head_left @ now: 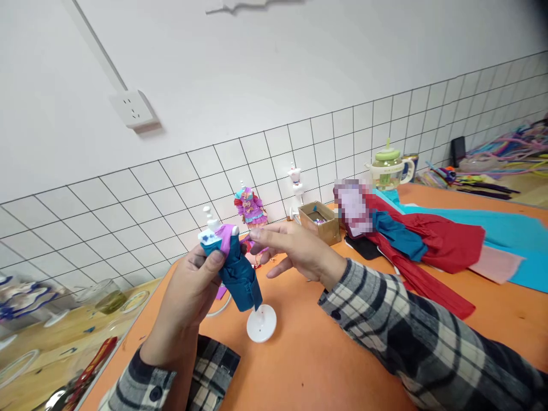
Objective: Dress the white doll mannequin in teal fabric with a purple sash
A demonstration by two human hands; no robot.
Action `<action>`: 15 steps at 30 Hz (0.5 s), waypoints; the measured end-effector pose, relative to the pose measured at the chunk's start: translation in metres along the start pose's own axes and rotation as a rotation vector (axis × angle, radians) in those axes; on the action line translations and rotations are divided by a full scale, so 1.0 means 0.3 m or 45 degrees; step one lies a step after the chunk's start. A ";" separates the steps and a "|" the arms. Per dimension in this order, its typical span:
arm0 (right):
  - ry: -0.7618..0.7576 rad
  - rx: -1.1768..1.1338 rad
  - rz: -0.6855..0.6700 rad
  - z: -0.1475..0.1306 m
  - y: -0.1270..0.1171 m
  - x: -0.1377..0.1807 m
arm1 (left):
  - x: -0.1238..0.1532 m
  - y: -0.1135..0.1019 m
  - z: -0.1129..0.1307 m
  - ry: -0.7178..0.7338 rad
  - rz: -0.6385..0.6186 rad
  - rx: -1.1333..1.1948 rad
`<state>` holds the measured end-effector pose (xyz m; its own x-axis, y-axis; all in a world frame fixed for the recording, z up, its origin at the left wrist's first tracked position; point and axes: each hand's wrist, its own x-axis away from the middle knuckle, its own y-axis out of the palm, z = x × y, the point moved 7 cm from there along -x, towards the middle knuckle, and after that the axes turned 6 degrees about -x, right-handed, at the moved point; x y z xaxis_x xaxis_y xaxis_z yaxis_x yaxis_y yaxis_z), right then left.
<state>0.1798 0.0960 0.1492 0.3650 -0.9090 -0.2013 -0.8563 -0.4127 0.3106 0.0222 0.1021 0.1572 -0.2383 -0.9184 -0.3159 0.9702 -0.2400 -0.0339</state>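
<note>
A small white mannequin [209, 224] on a round white base [261, 323] is tilted over the orange tabletop. Teal cloth [240, 279] wraps its body, and a purple fabric strip [225, 238] crosses its shoulder. My left hand [188, 285] grips the mannequin from the left, with the thumb pressed on the chest. From the right, my right hand [295, 248] pinches the purple strip's free end beside the shoulder; its lower fingers are spread. Behind them stands a second mannequin in a purple and blue doll dress [250, 206].
A bare white mannequin [295, 185] and a small cardboard box [321, 222] stand by the tiled wall. To the right are a phone [353, 208], red cloth [449, 240], blue cloth [505, 225] and a green-lidded jug [387, 168]. Red-handled scissors [92, 365] lie at lower left.
</note>
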 end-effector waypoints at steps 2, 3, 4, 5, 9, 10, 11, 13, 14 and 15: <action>-0.031 -0.055 0.014 0.004 0.002 -0.009 | 0.002 0.006 0.001 0.008 -0.020 -0.008; -0.047 -0.084 0.053 0.006 -0.002 -0.014 | 0.003 0.008 0.000 0.009 -0.026 -0.007; -0.059 -0.110 0.101 0.006 -0.008 -0.017 | 0.003 0.010 -0.001 0.008 -0.031 -0.006; -0.069 -0.129 0.148 0.004 -0.015 -0.018 | 0.002 0.011 -0.001 0.006 -0.035 -0.006; -0.078 -0.159 0.210 -0.007 -0.034 -0.013 | -0.001 0.010 -0.002 0.018 -0.037 -0.013; -0.053 -0.172 0.184 -0.005 -0.032 -0.012 | -0.001 0.009 -0.001 0.025 -0.036 -0.016; -0.018 -0.188 0.145 0.001 -0.027 -0.012 | -0.001 0.007 -0.001 0.032 -0.034 -0.021; 0.046 -0.210 0.058 0.017 -0.012 -0.012 | -0.001 0.003 0.000 0.050 -0.025 -0.037; 0.059 -0.215 0.031 0.024 -0.006 -0.014 | -0.001 0.001 0.001 0.059 -0.017 -0.046; 0.058 -0.214 0.027 0.029 -0.003 -0.016 | -0.001 -0.001 0.000 0.064 -0.012 -0.056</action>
<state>0.1757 0.1011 0.1419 0.3671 -0.9176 -0.1523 -0.7922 -0.3942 0.4658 0.0218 0.1023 0.1573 -0.2462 -0.8990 -0.3622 0.9691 -0.2338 -0.0783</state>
